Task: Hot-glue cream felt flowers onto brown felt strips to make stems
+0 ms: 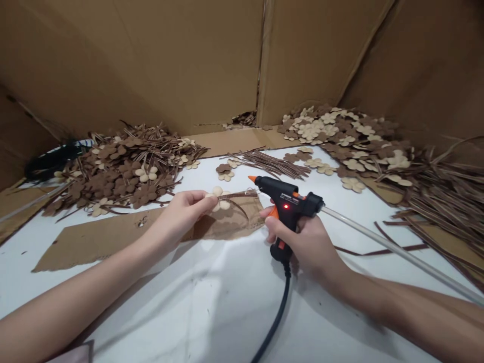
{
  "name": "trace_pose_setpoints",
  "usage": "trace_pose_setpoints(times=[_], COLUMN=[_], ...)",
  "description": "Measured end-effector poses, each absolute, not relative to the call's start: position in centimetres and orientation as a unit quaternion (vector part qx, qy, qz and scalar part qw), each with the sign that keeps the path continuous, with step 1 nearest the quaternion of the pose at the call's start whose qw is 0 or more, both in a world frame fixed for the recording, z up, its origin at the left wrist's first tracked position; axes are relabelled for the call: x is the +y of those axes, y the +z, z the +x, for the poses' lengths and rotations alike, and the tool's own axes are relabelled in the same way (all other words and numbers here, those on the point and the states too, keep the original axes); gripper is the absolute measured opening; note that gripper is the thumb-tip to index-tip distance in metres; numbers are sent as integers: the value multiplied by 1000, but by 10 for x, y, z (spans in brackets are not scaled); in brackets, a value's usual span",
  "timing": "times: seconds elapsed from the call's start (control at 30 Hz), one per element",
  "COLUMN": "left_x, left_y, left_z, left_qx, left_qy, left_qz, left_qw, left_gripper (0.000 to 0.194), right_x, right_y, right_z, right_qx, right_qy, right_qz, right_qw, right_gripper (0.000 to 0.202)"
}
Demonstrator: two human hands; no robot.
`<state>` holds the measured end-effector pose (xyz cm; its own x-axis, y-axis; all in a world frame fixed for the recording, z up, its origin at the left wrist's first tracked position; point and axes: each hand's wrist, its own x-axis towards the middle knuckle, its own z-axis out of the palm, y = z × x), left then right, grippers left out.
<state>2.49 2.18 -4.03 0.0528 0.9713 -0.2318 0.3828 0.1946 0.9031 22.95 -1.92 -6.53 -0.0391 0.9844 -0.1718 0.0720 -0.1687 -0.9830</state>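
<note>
My left hand (189, 212) pinches a cream flower (224, 203) together with thin brown strips (237, 194), above a flat piece of cardboard (109, 234). One strip curves down to the right from the fingertips. My right hand (298, 237) is wrapped round the handle of a black and orange glue gun (282, 194), its red light lit. The orange nozzle points left, just above and right of the strips' ends. A long clear glue stick (378, 239) sticks out of the gun's back.
A heap of brown and cream flowers and strips (124, 171) lies left. Another flower pile (348, 133) is back right, beside many loose strips (449, 196). A strip bundle (278, 162) lies centre back. Cardboard walls (151, 65) enclose the white table (181, 322). The gun's cord (278, 320) runs towards me.
</note>
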Motion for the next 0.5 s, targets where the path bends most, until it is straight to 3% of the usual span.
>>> trace_pose_setpoints(times=[0.23, 0.5], left_x=[25, 28], left_y=[-52, -57], left_z=[28, 27], left_qx=[583, 565], left_qy=[392, 449], left_qz=[434, 400], left_qw=[564, 565], left_gripper=[30, 19], right_x=[-28, -36], right_y=[-68, -67], right_z=[230, 234], right_qx=[-543, -571], right_qy=[542, 532], right_qz=[-484, -459], right_qw=[421, 425], right_gripper=[37, 35])
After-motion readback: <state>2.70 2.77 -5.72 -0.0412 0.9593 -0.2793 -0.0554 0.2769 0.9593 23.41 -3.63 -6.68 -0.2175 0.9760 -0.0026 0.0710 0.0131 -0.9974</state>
